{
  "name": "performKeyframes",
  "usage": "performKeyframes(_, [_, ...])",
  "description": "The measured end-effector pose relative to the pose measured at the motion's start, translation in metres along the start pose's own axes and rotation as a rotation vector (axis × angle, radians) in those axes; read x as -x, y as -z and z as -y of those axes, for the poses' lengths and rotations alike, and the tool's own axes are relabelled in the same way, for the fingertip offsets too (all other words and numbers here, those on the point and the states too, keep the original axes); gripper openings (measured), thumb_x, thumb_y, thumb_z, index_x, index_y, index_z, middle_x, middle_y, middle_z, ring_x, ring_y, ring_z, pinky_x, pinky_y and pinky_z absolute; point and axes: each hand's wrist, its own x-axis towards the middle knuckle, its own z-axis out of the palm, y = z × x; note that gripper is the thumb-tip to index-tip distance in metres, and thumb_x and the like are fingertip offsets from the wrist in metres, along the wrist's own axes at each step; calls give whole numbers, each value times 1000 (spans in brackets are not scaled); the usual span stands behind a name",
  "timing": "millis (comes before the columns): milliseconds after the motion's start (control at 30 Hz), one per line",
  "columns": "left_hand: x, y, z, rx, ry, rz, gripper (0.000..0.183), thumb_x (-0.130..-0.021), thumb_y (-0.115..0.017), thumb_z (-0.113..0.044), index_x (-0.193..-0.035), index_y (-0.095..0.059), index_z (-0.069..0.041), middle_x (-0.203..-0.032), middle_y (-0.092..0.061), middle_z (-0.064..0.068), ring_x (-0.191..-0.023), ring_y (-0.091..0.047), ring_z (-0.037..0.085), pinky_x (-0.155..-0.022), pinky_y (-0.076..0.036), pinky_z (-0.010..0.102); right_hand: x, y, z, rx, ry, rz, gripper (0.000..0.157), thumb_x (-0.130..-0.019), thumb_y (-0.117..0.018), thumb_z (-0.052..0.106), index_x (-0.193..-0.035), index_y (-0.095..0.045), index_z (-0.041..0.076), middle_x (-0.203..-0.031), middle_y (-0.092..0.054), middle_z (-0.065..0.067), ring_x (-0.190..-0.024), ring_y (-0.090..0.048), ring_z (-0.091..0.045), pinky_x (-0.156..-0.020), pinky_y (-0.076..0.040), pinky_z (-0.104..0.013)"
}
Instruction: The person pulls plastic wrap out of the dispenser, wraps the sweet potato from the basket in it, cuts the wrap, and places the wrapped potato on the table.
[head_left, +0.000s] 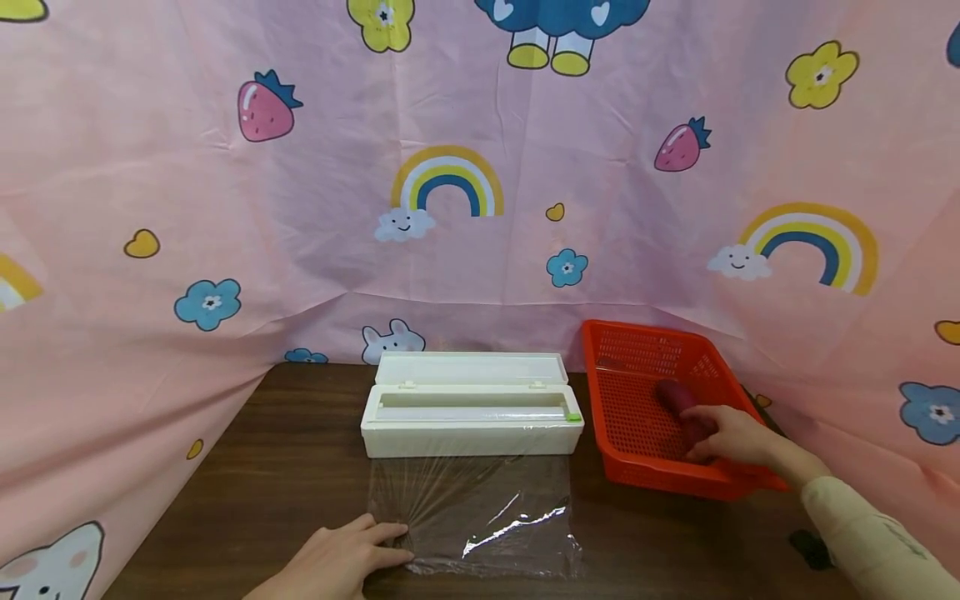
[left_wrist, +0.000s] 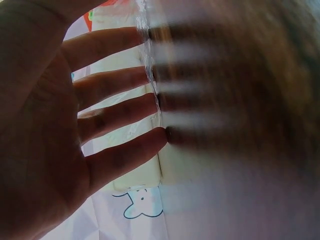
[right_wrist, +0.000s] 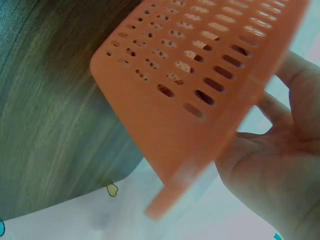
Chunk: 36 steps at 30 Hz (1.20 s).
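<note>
A sheet of clear plastic wrap [head_left: 517, 500] stretches over the table from a white wrap dispenser [head_left: 472, 439] whose lid stands up. My left hand [head_left: 337, 557] rests at the sheet's near left corner. Its fingers lie fairly straight, with fingertips [left_wrist: 159, 131] on the film edge in the left wrist view. Inside a red plastic basket [head_left: 645, 473], my right hand [head_left: 731, 435] holds a dark reddish-purple sweet potato [head_left: 672, 393] between thumb and fingers. The basket wall [right_wrist: 150, 115] hides those fingertips in the right wrist view.
A green slider [head_left: 573, 417] sits at the dispenser's right end. Patterned pink cloth [head_left: 480, 267] hangs behind and beside the dark wooden table [head_left: 292, 467]. A small dark object [head_left: 812, 550] lies near the right sleeve.
</note>
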Motion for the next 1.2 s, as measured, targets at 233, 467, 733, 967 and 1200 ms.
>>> performKeyframes(233, [0, 2, -1, 19, 18, 25, 63, -79, -70, -73, -128, -72, -35, -138, -64, -1, -96, -53, 5, -49, -33, 21, 16, 7, 18, -75, 23, -44, 66, -86, -78, 19, -144, -52, 1, -106, -61, -11, -90, -52, -22, -69, -45, -30])
performKeyframes(467, [2, 0, 0, 38, 33, 42, 64, -78, -71, -73, -129, -71, -35, -139, -63, -1, -99, -54, 7, -50, -34, 22, 28, 11, 42, -67, 104, -107, 66, -86, -80, 20, -145, -54, 6, -136, -57, -20, -95, -52, -22, -68, -47, -26])
performKeyframes(733, [2, 5, -2, 66, 55, 45, 70, -73, -70, -76, -130, -70, -36, -141, -61, -1, -99, -52, 8, -51, -34, 24, 43, 27, 87, 23, 122, -201, 68, -85, -82, 25, -146, -54, 15, -144, -51, -20, -109, -56, -31, -72, -53, -28])
performKeyframes(967, [5, 7, -4, 63, 75, 37, 66, -73, -78, -67, -131, -68, -38, -143, -60, -3, -123, -56, 30, -64, -46, 37, 49, 15, 128, -5, 238, -199, 65, -86, -82, 24, -145, -55, 18, -152, -44, -22, -119, -56, -36, -81, -58, -28])
performKeyframes(1200, [9, 5, -14, 8, 66, -32, 66, -70, -80, -68, -128, -70, -37, -142, -61, -5, -127, -56, 33, -67, -47, 40, 53, -13, 161, -8, 319, -150, 65, -84, -83, 21, -144, -57, 24, -158, -40, -24, -134, -50, -48, -87, -60, -46])
